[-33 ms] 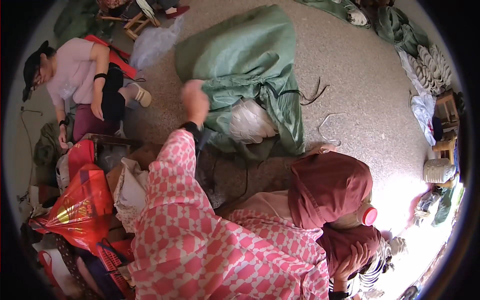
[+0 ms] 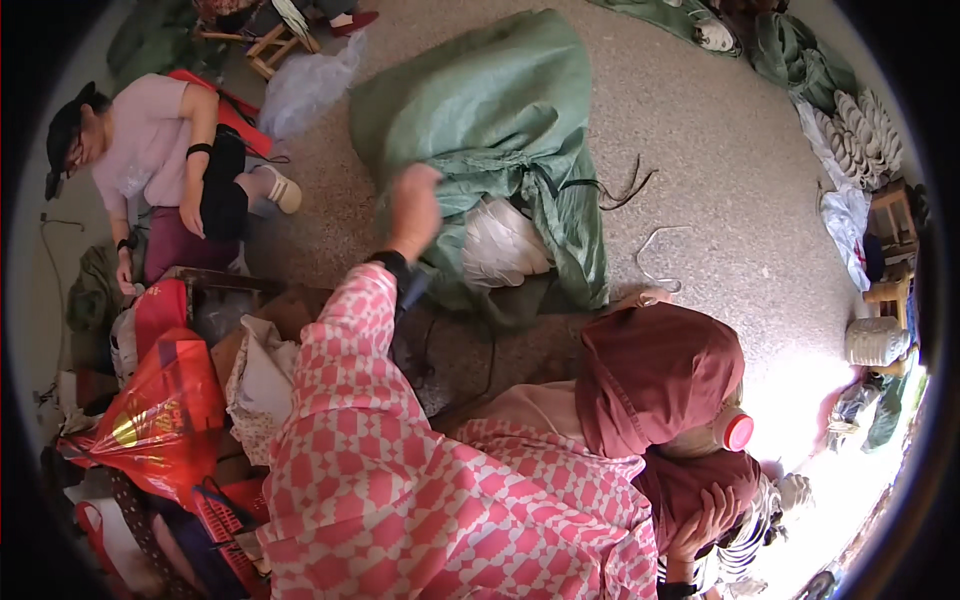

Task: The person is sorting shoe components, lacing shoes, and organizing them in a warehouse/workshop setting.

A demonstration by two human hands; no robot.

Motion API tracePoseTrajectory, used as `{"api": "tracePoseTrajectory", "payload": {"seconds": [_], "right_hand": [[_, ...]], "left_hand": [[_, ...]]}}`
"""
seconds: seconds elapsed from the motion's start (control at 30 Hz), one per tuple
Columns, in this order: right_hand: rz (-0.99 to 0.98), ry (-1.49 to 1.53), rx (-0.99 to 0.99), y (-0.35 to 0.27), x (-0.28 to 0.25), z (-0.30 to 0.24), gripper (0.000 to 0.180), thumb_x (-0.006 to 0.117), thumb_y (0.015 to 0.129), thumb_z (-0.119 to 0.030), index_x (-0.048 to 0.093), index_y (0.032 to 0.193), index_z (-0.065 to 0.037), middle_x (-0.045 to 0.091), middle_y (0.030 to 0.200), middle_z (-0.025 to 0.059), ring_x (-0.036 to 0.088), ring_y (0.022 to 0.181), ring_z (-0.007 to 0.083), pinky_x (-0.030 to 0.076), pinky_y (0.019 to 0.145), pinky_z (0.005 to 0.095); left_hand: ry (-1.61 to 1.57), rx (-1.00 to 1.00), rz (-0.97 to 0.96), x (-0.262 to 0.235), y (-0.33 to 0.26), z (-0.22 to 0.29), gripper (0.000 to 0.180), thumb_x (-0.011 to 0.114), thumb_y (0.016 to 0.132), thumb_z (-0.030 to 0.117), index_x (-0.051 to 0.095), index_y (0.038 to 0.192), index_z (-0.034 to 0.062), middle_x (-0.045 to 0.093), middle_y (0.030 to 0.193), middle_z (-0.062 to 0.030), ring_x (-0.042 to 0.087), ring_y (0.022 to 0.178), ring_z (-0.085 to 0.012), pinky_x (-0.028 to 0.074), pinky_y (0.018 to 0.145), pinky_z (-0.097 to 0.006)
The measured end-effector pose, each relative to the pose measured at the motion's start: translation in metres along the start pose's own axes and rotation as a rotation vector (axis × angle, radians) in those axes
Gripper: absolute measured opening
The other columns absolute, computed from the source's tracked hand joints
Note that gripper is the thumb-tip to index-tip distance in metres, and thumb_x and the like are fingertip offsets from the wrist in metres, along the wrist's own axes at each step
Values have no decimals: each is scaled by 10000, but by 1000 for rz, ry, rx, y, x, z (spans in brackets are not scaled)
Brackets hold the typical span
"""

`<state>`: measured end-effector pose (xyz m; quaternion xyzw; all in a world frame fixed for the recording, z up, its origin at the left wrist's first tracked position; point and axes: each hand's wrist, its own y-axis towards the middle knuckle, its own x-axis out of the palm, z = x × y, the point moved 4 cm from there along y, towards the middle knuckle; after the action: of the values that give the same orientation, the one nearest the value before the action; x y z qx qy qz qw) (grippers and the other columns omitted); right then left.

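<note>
A large green woven sack (image 2: 480, 90) lies on the floor ahead, its gathered mouth toward me. White bundled material (image 2: 505, 245) shows through the opening. My left hand (image 2: 415, 212), at the end of a pink-patterned sleeve, is over the left side of the sack's mouth. Motion smears its fingers, so whether it grips the cloth does not show. A black band circles that wrist. Down at the lower right, my right hand (image 2: 705, 522) lies flat with fingers apart on dark red cloth (image 2: 735, 478), holding nothing.
A person (image 2: 150, 150) sits low at the far left. Nearer on the left are a shiny red plastic bag (image 2: 160, 400) and a pale cloth bag (image 2: 262, 375). A black cord (image 2: 630, 190) and a white cord (image 2: 645, 255) lie right of the sack. A spool (image 2: 878, 342) stands at the far right.
My left hand and forearm have shifted a little to the right, further over the sack's mouth. My right hand stays in place on the dark red cloth.
</note>
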<state>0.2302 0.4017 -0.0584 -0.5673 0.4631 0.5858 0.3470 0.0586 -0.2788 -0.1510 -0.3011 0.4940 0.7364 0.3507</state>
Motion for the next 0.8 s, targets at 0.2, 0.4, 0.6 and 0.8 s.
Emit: {"api": "tracePoseTrajectory", "payload": {"seconds": [0.2, 0.4, 0.6, 0.8], "right_hand": [[5, 23, -2, -3, 7, -2, 420, 331, 917, -292, 627, 1056, -29, 588, 1200, 146, 465, 1240, 359, 208, 1115, 553], [-8, -1, 1, -2, 3, -5, 374, 360, 907, -249, 617, 1082, -41, 574, 1227, 134, 447, 1259, 346, 215, 1124, 546], [-25, -12, 27, 0, -1, 0, 428, 327, 908, -293, 630, 1048, -26, 590, 1198, 142, 472, 1235, 360, 215, 1114, 551], [-10, -16, 7, 3, 2, -1, 440, 312, 914, -295, 634, 1048, -27, 601, 1183, 139, 478, 1232, 358, 221, 1113, 547]], "left_hand": [[-175, 531, -622, 137, -111, 72, 189, 568, 783, 144, 604, 956, 76, 610, 1001, -152, 594, 978, -317, 475, 869, -429], [188, -23, -1283, 146, -137, -5, 325, 554, 855, 247, 685, 1053, 25, 666, 1091, -180, 637, 1018, -354, 501, 876, -444], [424, -420, -858, 76, -81, -98, 323, 489, 868, 192, 681, 1071, 29, 644, 1130, -209, 624, 1052, -359, 491, 890, -464], [467, -533, -797, 69, -58, -110, 333, 532, 860, 271, 681, 1054, 45, 643, 1152, -191, 612, 1069, -361, 479, 900, -455]]}}
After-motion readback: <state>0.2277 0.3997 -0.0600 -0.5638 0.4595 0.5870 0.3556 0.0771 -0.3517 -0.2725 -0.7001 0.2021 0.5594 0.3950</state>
